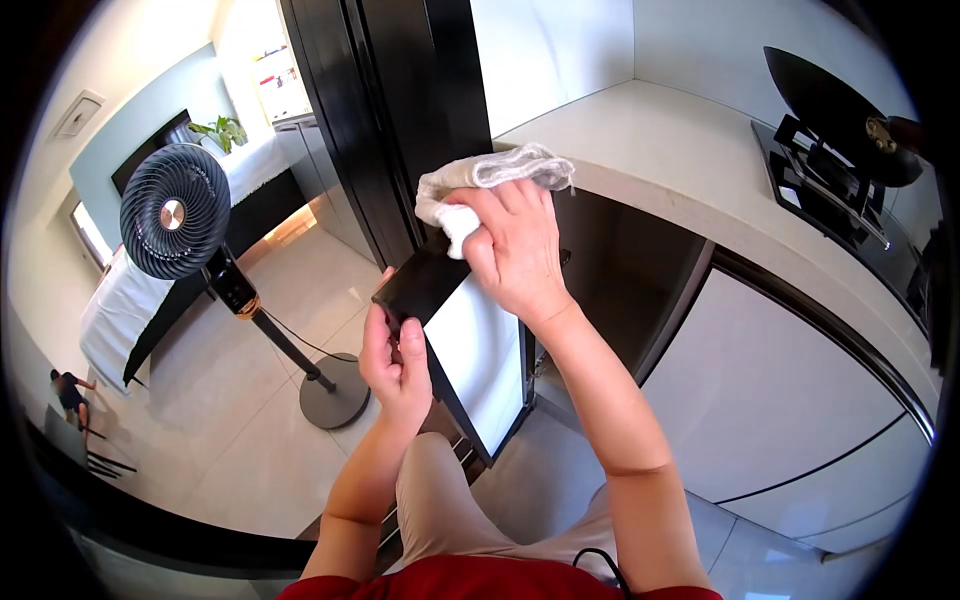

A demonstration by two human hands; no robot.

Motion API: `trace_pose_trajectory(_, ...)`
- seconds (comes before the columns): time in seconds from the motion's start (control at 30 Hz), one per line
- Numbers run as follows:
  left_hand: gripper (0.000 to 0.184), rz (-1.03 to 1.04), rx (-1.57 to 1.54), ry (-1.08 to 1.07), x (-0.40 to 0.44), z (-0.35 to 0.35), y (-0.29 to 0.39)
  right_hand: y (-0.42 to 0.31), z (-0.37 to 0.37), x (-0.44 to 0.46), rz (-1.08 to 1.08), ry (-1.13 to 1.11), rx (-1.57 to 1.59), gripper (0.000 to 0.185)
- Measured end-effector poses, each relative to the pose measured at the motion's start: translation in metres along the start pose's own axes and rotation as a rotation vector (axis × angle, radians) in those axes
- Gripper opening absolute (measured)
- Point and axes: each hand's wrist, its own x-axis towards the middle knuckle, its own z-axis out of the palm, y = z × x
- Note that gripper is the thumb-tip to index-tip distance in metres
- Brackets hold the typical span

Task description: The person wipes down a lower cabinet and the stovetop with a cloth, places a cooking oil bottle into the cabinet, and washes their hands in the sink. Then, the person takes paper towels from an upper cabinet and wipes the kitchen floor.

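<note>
In the head view, a whitish-grey cloth (480,178), bunched and creased, with a loose thread at its right end, is grasped by the fingers of the right hand (517,250) at the far end of the black top of a white-panelled cabinet door (475,365). The near corner is gripped by the fingers of the left hand (395,362).

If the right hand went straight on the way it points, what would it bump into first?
The cloth already in the right hand. Beyond that, probably the tall black cabinet or the pale wall beside it, though one view leaves the depth unclear.
</note>
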Motion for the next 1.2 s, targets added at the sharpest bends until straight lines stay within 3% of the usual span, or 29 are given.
trace_pose_trajectory(0.1, 0.043, -0.029, 0.007, -0.031, -0.005, -0.003, 0.001, -0.021, 0.003, -0.013, 0.033, 0.088, 0.032, 0.031)
trace_pose_trajectory(0.17, 0.051, 0.010, 0.031, -0.011, -0.009, -0.004, -0.016, -0.055, 0.001, -0.028, 0.002, 0.086, 0.234, 0.038)
trace_pose_trajectory(0.2, 0.065, -0.021, 0.134, -0.031, -0.021, -0.015, -0.044, -0.075, -0.004, -0.034, 0.032, 0.041, 0.314, 0.039)
trace_pose_trajectory(0.23, 0.065, -0.013, 0.120, -0.043, -0.020, -0.010, -0.044, -0.091, -0.006, -0.038, 0.030, 0.022, 0.336, 0.041)
trace_pose_trajectory(0.33, 0.076, -0.011, -0.172, 0.001, -0.013, -0.002, -0.034, -0.087, -0.003, -0.042, 0.001, 0.020, 0.376, 0.045)
trace_pose_trajectory(0.4, 0.083, -0.025, -0.352, 0.036, -0.009, -0.003, -0.022, -0.062, 0.012, -0.049, -0.052, 0.033, 0.202, 0.044)
trace_pose_trajectory(0.43, 0.082, 0.149, -0.112, -0.001, 0.002, 0.000, -0.015, -0.042, 0.026, -0.055, -0.009, 0.106, 0.170, 0.044)
trace_pose_trajectory(0.5, 0.071, 0.201, 0.087, -0.046, 0.003, -0.002, -0.006, -0.010, 0.039, -0.062, 0.298, 0.288, 0.136, 0.047)
trace_pose_trajectory(0.57, 0.067, 0.188, 0.125, -0.035, 0.002, -0.002, -0.008, 0.021, 0.061, -0.095, 0.536, 0.233, 0.093, 0.049)
trace_pose_trajectory(0.7, 0.054, 0.165, 0.206, 0.007, -0.001, 0.003, -0.014, 0.010, 0.074, -0.166, 0.767, 0.146, 0.051, 0.046)
trace_pose_trajectory(0.87, 0.053, 0.173, 0.300, 0.091, 0.000, -0.001, -0.022, -0.030, 0.070, -0.221, 0.538, 0.019, 0.026, 0.041)
trace_pose_trajectory(1.0, 0.057, 0.138, 0.237, 0.170, 0.000, 0.004, -0.027, 0.005, 0.055, -0.151, 0.368, 0.032, -0.085, 0.044)
trace_pose_trajectory(1.03, 0.058, 0.161, 0.211, 0.200, 0.001, 0.004, -0.027, 0.022, 0.053, -0.127, 0.322, 0.171, -0.163, 0.044)
trace_pose_trajectory(1.13, 0.062, 0.126, 0.122, 0.211, 0.005, 0.017, -0.021, 0.044, 0.058, -0.113, 0.386, 0.238, -0.103, 0.038)
trace_pose_trajectory(1.2, 0.065, 0.125, 0.111, 0.227, 0.005, 0.014, -0.023, 0.055, 0.065, -0.106, 0.543, 0.381, 0.067, 0.036)
